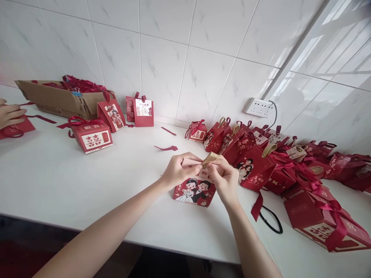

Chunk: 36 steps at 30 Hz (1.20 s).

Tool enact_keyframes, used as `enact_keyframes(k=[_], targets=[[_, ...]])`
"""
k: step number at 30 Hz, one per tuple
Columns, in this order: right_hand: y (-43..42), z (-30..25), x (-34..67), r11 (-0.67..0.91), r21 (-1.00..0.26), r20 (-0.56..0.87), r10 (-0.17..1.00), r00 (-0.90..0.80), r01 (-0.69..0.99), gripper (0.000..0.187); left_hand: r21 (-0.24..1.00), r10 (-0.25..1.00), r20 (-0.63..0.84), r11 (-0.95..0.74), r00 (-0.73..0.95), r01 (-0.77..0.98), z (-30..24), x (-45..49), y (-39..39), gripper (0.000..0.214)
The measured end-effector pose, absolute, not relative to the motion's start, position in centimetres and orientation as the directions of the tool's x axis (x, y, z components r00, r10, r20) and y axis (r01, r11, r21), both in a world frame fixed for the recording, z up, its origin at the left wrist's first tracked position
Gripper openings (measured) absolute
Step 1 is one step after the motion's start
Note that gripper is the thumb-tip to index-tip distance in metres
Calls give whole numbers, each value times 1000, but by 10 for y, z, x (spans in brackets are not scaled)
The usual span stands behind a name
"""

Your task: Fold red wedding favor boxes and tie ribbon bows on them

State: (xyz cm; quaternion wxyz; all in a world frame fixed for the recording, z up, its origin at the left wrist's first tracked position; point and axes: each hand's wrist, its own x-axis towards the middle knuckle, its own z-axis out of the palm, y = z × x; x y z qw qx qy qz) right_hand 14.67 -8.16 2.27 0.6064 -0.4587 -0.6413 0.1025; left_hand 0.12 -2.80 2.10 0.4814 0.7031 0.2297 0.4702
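A red gift box (194,192) printed with a cartoon bride and groom stands on the white table in front of me. My left hand (182,170) pinches the pale top edge of this box, fingers behind and thumb in front. At the same top edge, my right hand (225,177) is closed on a gold ribbon loop (210,158), its thumb pressed close to the left thumb. The fingertips partly cover the spot where ribbon and box meet. Just right of my right hand is another red box (255,168) with a gold loop.
Many finished-looking red boxes (315,216) crowd the right side. A cardboard carton (58,98) of red ribbons stands back left, near a red box with a bow (94,135). Ribbon scraps (166,148) and a black band (272,220) lie about. Another person's hand (10,114) is far left.
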Motion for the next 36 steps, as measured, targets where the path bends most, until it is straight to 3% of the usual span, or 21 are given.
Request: enact_keyframes(k=[14,19,24,31,36], targets=[[-84,25,146,403,-877,459,863,210,262,22,852,743,489,-519,457,-70,22,-1,-28,15],[-81,28,151,446,-851,503,845,184,277,19,878,771,453,-472,448,-77,23,-2,-29,18],[-80,24,151,371,-908,402,902,157,195,27,911,786,395,-400,477,-95,20,-2,-28,22],[-79,25,145,414,-838,520,805,287,356,30,898,775,406,-437,485,-54,23,-1,-29,27],[-78,25,145,397,-849,504,807,307,350,33,925,773,353,-374,527,-70,24,-2,-30,29]])
